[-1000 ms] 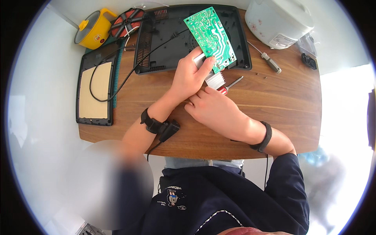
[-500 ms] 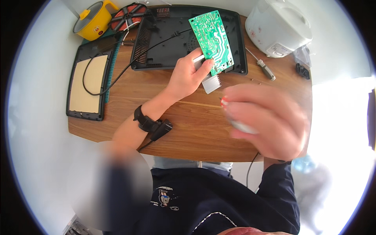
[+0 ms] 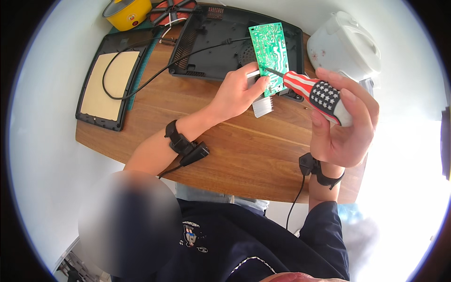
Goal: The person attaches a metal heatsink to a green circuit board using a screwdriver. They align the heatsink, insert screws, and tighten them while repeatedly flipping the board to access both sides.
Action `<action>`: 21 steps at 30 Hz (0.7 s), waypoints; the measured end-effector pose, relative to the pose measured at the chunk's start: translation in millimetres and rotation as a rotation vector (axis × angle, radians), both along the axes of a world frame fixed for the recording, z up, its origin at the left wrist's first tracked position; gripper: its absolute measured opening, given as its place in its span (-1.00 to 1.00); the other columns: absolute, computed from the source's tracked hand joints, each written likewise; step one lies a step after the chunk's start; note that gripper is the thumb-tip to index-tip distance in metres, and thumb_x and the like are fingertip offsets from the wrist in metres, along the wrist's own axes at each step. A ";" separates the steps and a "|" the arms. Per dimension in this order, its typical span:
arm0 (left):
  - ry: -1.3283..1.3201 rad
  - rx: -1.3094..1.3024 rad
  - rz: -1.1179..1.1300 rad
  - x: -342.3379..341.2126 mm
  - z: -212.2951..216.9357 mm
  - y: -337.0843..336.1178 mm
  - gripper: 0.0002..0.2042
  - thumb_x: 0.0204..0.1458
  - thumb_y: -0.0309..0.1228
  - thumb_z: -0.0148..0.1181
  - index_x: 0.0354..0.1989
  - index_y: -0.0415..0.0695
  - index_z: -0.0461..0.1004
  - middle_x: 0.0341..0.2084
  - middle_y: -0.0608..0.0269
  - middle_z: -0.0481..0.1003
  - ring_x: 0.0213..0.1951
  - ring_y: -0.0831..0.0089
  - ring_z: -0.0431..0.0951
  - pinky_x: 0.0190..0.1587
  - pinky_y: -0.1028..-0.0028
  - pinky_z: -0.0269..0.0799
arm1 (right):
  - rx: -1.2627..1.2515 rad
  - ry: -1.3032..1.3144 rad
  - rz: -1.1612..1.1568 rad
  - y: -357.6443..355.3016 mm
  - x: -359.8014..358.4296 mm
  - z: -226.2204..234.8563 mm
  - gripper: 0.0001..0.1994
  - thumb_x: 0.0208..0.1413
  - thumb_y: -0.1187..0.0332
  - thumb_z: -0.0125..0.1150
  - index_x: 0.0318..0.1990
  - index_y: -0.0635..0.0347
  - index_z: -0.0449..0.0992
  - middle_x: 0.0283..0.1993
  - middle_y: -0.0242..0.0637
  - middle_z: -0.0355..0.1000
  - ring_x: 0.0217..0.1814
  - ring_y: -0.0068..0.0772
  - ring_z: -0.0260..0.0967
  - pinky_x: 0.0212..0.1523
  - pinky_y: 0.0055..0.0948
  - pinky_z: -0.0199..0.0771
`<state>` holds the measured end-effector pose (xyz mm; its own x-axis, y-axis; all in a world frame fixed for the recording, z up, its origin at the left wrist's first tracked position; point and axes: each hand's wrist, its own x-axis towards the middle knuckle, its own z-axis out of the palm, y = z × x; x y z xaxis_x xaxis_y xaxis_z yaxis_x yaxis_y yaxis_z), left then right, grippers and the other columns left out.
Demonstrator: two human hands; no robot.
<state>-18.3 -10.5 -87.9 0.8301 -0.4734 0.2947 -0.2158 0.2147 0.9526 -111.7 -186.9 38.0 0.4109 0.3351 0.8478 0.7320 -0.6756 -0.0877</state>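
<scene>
My left hand (image 3: 234, 96) grips the lower left edge of a green circuit board (image 3: 270, 44), thumb on its soldered face. The board is tilted up, solder side towards me. A silver finned heat sink (image 3: 263, 108) sticks out below it. In my right hand (image 3: 346, 141) is a screwdriver (image 3: 324, 95), its thick handle patterned with red and white stripes and white stars on black. Its dark shaft points left, and the tip is at the board's face near my left thumb. Whether the tip touches the board, I cannot tell.
Behind the board lies a large black plastic housing (image 3: 211, 61), with a black cable (image 3: 162, 69) looping left. A black panel with a tan sheet (image 3: 108, 89) rests at the left. A yellow pot (image 3: 127, 14), a red-and-black round part (image 3: 171, 10) and a white rice cooker (image 3: 347, 44) stand farther back.
My right hand, blurred before, has moved up and brought the screwdriver's tip to the board. My left hand still holds the board. The whole view has shifted slightly.
</scene>
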 end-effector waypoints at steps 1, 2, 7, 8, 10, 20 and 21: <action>-0.004 0.041 -0.011 0.7 2.1 1.5 -0.74 0.37 -0.37 0.10 0.10 -0.27 0.48 -0.19 0.28 0.63 -0.20 0.66 0.56 -0.13 0.52 0.51 | 0.001 0.010 -0.011 -0.6 -1.7 1.3 -0.54 0.25 0.36 0.33 0.24 0.23 0.33 0.09 0.13 0.46 0.03 0.02 0.59 0.01 -0.20 0.63; -0.008 0.083 -0.022 0.2 3.6 2.8 -0.73 0.38 -0.36 0.09 0.12 -0.26 0.47 -0.17 0.31 0.61 -0.17 0.68 0.55 -0.11 0.53 0.51 | 0.007 0.019 -0.011 -1.2 -3.2 1.0 -0.53 0.25 0.36 0.34 0.25 0.23 0.33 0.10 0.12 0.47 0.04 0.01 0.59 0.03 -0.19 0.62; -0.003 0.012 0.017 1.2 -1.3 0.1 -0.74 0.35 -0.37 0.12 0.08 -0.29 0.51 -0.22 0.21 0.66 -0.26 0.61 0.59 -0.19 0.49 0.54 | 0.017 0.050 -0.008 -1.6 -3.4 -1.4 -0.52 0.24 0.34 0.35 0.25 0.23 0.34 0.11 0.09 0.48 0.05 -0.02 0.58 0.06 -0.19 0.60; 0.006 0.004 0.012 1.8 -1.2 0.1 -0.74 0.35 -0.37 0.12 0.08 -0.30 0.50 -0.22 0.21 0.66 -0.26 0.61 0.60 -0.19 0.49 0.55 | 0.008 0.048 -0.016 -1.3 -2.9 -1.6 -0.52 0.24 0.34 0.35 0.25 0.23 0.35 0.11 0.09 0.48 0.05 -0.02 0.58 0.06 -0.19 0.60; 0.021 0.002 0.000 2.4 -2.0 0.5 -0.73 0.36 -0.37 0.12 0.08 -0.30 0.50 -0.22 0.21 0.66 -0.25 0.61 0.60 -0.18 0.49 0.56 | 0.007 0.042 -0.018 -0.7 -1.9 -2.2 -0.52 0.24 0.34 0.35 0.24 0.23 0.35 0.10 0.09 0.48 0.05 -0.03 0.58 0.06 -0.19 0.60; 0.144 -0.077 -0.077 1.7 2.2 0.2 -0.73 0.37 -0.40 0.09 0.12 -0.33 0.47 -0.14 0.20 0.62 -0.20 0.58 0.61 -0.12 0.49 0.58 | 0.016 0.077 -0.041 -3.9 -1.2 0.0 -0.52 0.27 0.34 0.32 0.27 0.24 0.33 0.10 0.08 0.48 0.07 -0.06 0.56 0.08 -0.21 0.59; 0.152 -0.090 -0.075 1.8 1.6 0.1 -0.73 0.37 -0.40 0.09 0.12 -0.33 0.47 -0.14 0.21 0.62 -0.20 0.58 0.61 -0.11 0.50 0.58 | 0.013 0.079 -0.047 -4.1 -1.1 0.4 -0.52 0.27 0.33 0.32 0.27 0.24 0.33 0.10 0.08 0.48 0.08 -0.06 0.55 0.08 -0.21 0.58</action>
<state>-16.6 -10.5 -86.3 0.8319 -0.5126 0.2125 -0.0511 0.3106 0.9492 -112.8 -191.0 38.4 0.4919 0.3027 0.8163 0.6898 -0.7076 -0.1532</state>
